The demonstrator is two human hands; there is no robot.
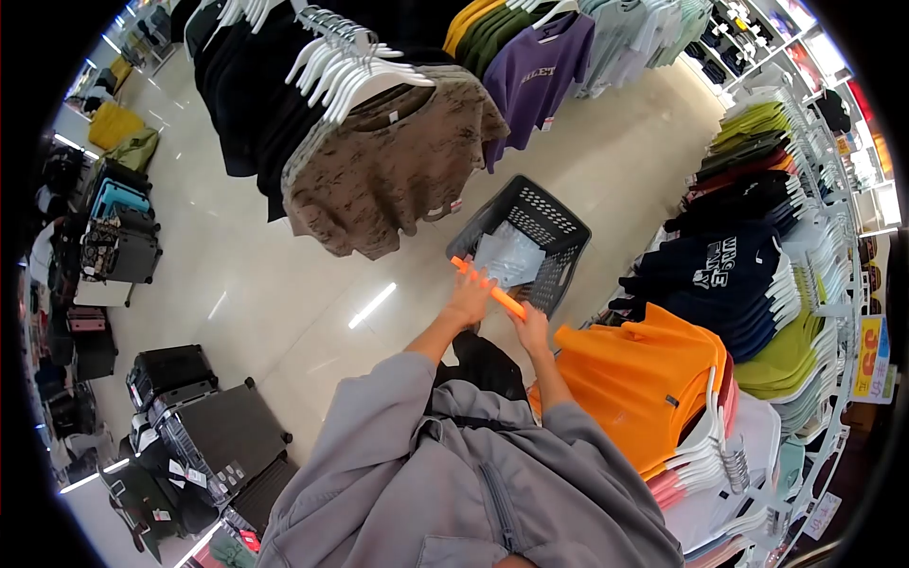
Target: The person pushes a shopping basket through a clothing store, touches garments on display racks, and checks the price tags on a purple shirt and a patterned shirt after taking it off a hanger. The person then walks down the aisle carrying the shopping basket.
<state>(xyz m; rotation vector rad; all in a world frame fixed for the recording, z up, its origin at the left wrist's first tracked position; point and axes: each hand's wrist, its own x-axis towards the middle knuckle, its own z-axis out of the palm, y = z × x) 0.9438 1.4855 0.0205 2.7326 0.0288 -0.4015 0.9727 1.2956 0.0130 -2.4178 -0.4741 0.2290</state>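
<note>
A dark grey perforated shopping basket (559,222) stands in front of me, with an orange handle (508,303) on its near side. My left hand (468,297) has its fingers over the left part of that handle. Farther right along the bar, my right hand (530,328) is closed on its end. Inside the basket lie clear, whitish plastic-wrapped packages (509,256); what they contain cannot be made out. An orange shirt (639,379) hangs close beside my right forearm.
Ahead to the left, a brown patterned shirt (393,170) hangs near a purple shirt (537,80). Along the right runs a rack with navy shirts (705,284) and a price sign (869,358). Dark suitcases (227,440) stand at the left on the shiny tiled floor (331,293).
</note>
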